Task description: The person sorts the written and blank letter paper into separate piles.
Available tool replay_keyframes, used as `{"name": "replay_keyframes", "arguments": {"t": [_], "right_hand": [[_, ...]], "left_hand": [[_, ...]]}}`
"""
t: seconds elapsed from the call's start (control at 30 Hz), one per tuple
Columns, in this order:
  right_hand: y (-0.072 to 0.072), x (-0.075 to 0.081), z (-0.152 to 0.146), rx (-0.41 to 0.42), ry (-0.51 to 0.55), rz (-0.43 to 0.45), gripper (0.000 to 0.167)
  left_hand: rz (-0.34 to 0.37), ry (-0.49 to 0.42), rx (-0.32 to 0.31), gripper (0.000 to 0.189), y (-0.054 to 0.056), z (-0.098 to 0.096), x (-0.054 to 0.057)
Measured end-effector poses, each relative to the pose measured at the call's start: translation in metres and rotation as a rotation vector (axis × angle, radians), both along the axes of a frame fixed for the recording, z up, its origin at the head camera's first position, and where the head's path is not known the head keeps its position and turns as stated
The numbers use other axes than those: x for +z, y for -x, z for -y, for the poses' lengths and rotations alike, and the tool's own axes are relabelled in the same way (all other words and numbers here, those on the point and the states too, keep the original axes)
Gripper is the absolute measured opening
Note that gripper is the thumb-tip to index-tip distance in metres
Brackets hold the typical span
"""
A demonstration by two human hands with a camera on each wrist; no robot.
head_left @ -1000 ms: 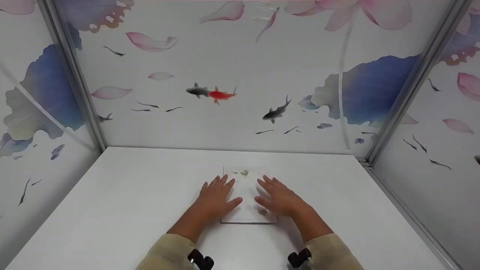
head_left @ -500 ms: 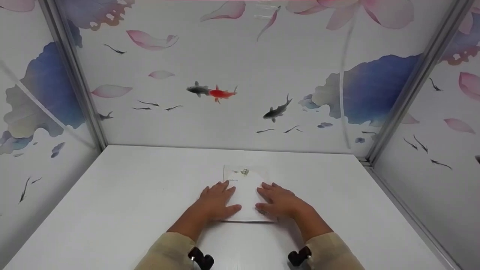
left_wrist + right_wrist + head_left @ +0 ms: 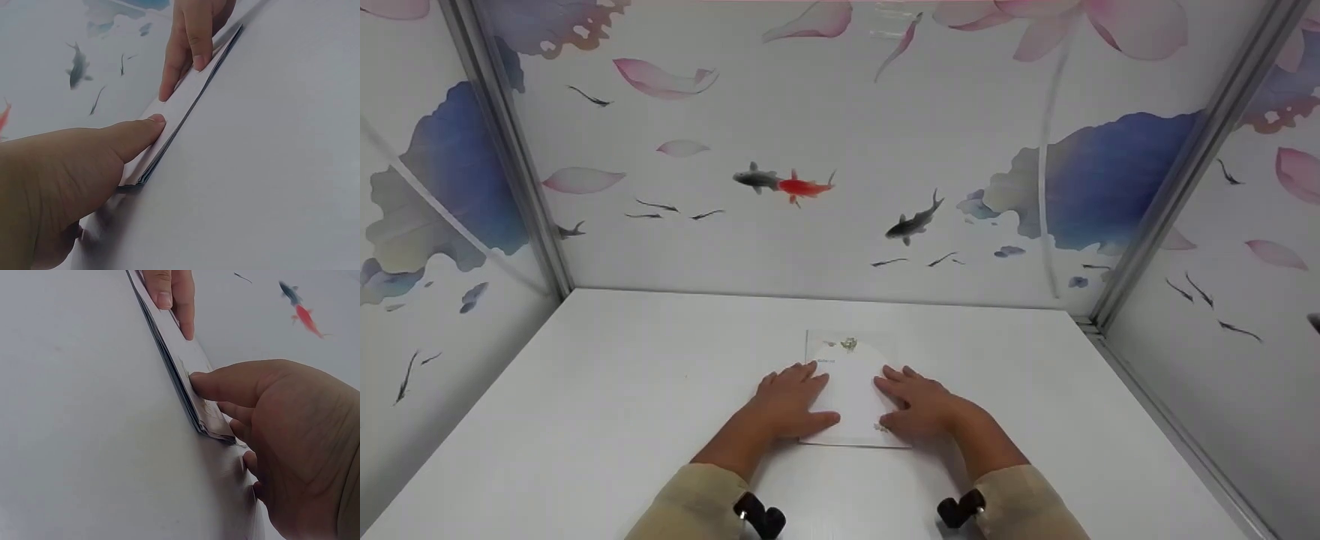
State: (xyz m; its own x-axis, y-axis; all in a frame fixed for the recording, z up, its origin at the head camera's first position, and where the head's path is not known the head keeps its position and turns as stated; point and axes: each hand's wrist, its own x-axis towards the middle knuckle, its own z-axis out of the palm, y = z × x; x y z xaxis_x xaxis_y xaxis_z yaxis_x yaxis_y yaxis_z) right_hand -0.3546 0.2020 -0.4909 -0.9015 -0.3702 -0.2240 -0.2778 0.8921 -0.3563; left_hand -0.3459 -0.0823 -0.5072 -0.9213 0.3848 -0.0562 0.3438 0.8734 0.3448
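A thin white paper stack point(image 3: 856, 394) with small printed flowers and a line of tiny print lies flat on the white table point(image 3: 660, 360). My left hand point(image 3: 793, 405) rests on its left side, fingers extended and thumb lying on the top sheet. On the opposite side, my right hand point(image 3: 922, 405) rests with its fingers extended; the thumb touches the top near the printed flower at the near corner. Both wrist views show several layers with dark edges along the near side of the stack point(image 3: 183, 109). The right wrist view shows the stack point(image 3: 169, 337) between both thumbs.
White panels point(image 3: 825, 112) printed with fish, petals and blue leaves close in the table at the back and both sides. Metal posts point(image 3: 502, 150) stand at the corners. Black mounts point(image 3: 960, 510) are worn at both sleeve cuffs.
Both hands have shifted slightly toward me and settled on the stack. My right thumb has moved a little to the right and nearer. The tiny print near the left fingertips has come into view.
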Motion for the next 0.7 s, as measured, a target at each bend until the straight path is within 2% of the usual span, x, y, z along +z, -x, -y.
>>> {"name": "replay_keyframes", "arguments": {"t": [0.17,0.33,0.53,0.7], "right_hand": [[-0.0008,0.0010,-0.0010,0.009,0.016,-0.004,0.069],[-0.0005,-0.0006,-0.0006,-0.020,0.023,-0.004,0.064],[0.0027,-0.0011,-0.0024,-0.055,0.106,-0.005,0.059],[0.0057,-0.0002,-0.0057,-0.067,0.162,-0.008,0.056]], "left_hand": [[0.010,-0.002,0.005,0.082,-0.0001,0.0006,0.0031],[-0.012,0.006,0.032,0.075,0.0023,-0.0012,-0.0008],[-0.048,-0.007,0.049,0.059,0.0049,-0.0024,-0.0016],[-0.056,-0.032,0.064,0.054,0.0053,-0.0025,-0.0013]]}}
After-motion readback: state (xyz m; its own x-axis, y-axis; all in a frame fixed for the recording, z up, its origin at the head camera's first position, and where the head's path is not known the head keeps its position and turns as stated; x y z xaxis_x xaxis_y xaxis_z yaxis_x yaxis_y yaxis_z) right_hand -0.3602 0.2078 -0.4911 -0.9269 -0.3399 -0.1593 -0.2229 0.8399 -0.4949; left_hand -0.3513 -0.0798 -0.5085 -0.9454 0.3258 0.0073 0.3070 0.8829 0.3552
